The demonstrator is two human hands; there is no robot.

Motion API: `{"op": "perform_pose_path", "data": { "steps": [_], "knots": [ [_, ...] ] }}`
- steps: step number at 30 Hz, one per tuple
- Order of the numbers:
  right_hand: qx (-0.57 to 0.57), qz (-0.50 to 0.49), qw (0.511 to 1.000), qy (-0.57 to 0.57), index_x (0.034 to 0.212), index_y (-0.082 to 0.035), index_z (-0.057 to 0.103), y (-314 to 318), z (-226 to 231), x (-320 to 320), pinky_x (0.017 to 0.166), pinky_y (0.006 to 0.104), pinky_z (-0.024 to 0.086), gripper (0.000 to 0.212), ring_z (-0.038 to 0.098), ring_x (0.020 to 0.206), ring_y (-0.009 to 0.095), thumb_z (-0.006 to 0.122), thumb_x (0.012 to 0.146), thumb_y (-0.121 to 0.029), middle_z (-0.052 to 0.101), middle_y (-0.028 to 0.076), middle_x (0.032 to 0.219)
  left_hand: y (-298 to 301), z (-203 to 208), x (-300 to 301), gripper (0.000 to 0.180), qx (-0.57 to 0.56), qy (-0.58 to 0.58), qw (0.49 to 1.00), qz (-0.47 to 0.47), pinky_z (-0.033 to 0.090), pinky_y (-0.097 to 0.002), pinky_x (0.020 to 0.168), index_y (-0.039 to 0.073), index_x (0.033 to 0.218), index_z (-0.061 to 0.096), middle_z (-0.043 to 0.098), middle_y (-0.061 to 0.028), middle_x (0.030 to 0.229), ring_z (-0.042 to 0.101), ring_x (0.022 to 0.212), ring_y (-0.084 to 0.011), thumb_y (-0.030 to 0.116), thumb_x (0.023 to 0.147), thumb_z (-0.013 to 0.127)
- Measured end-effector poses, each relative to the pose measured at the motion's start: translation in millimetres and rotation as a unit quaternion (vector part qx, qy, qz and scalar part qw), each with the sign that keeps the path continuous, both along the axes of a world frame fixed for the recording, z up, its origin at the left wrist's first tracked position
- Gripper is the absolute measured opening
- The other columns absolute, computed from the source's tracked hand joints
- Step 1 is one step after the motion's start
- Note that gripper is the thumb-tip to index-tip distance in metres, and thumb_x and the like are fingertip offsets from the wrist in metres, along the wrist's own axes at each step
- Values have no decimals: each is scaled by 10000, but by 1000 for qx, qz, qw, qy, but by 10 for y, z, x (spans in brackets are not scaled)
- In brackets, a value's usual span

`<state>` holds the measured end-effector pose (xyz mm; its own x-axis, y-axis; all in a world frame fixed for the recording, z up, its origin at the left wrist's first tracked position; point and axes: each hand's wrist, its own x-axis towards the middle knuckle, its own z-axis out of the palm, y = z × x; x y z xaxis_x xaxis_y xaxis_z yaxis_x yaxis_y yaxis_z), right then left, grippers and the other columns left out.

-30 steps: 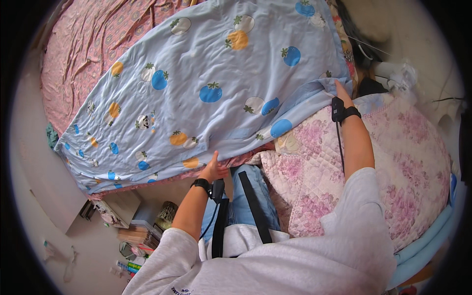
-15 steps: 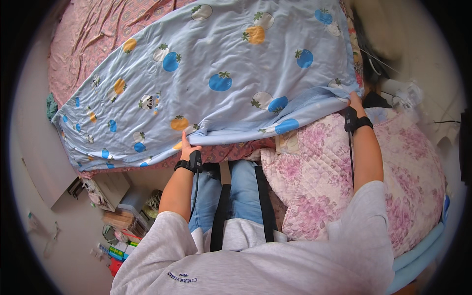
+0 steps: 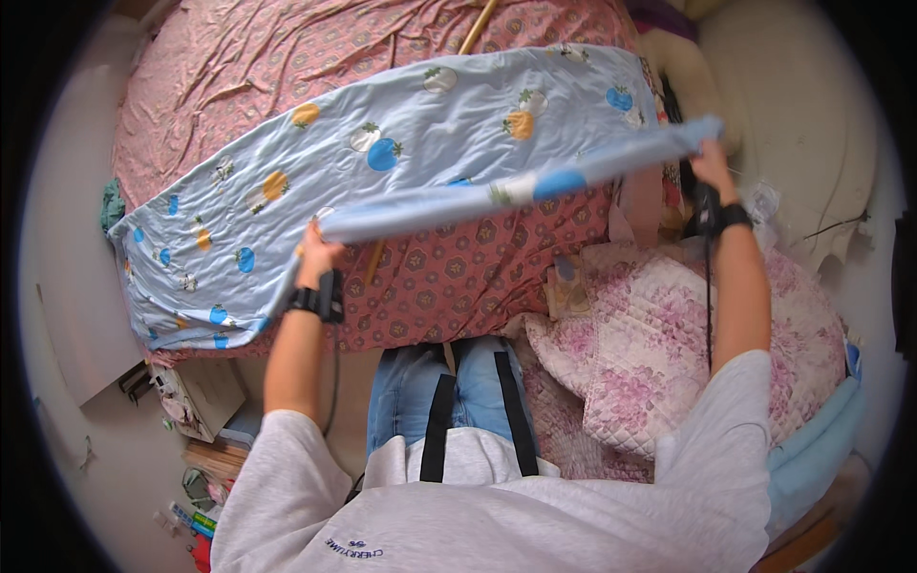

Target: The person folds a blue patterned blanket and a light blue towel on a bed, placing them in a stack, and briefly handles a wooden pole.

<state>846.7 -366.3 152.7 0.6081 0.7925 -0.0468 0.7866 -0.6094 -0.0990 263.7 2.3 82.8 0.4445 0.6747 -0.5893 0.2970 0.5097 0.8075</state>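
Observation:
A light blue quilt (image 3: 420, 124) printed with blue, orange and white fruits lies across the bed, its near edge lifted off the surface. My left hand (image 3: 319, 256) is closed on that edge left of centre. Farther right, my right hand (image 3: 712, 164) grips the edge near the quilt's right corner and is held higher. Between the hands the raised edge stretches in a taut, blurred band. Beneath it the red-pink patterned bed sheet (image 3: 458, 272) shows. A thin wooden stick (image 3: 478, 27) lies on the sheet, partly covered by the quilt.
A quilted pink floral cover (image 3: 640, 353) is heaped at my right, beside a light blue padded roll (image 3: 812, 463). Teal cloth (image 3: 112, 205) hangs at the bed's left end. A small white cabinet (image 3: 205, 396) and assorted items stand at lower left.
Both hands have lifted the quilt's near edge and carried it away from me, the left hand also moving left. More of the patterned sheet and the wooden stick now show.

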Motion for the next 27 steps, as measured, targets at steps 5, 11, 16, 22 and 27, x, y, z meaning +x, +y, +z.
{"op": "perform_pose_path", "data": {
  "steps": [5,11,16,22,27],
  "knots": [
    [163,111,944,-266,849,-24,479,1592,1985,323,584,352,396,241,506,694,316,524,680,-190,528,174,756,1078,1739,133,329,223,-85,968,81,396,-225,651,16,909,424,488,-48,761,470,700,-132,55,604,543],
    [310,104,918,-223,777,-23,470,1272,2457,400,554,335,400,169,504,661,286,527,664,-136,510,166,709,1247,2142,-245,145,-72,-290,902,312,416,-332,698,2,773,486,528,-88,759,512,741,-195,116,686,457],
    [609,-216,636,421,754,-41,451,737,1419,27,543,240,399,134,459,626,130,433,625,-14,446,31,685,504,1679,-260,93,-132,-269,900,317,411,-318,691,35,709,478,515,-62,696,503,696,-178,119,677,452],
    [545,-398,587,447,820,-22,453,-153,-381,-301,603,302,391,197,450,694,179,453,623,-22,448,49,740,-493,149,-469,96,-277,-193,885,322,421,-289,675,94,718,489,523,-27,742,500,717,-150,176,672,510],
    [422,-636,525,377,746,26,423,-1292,-1385,-584,621,339,415,106,462,683,231,416,651,-20,432,104,721,-1518,-455,-539,276,-398,171,898,74,423,-272,602,98,929,433,522,-56,827,511,731,-158,298,742,467]
  ]
}}
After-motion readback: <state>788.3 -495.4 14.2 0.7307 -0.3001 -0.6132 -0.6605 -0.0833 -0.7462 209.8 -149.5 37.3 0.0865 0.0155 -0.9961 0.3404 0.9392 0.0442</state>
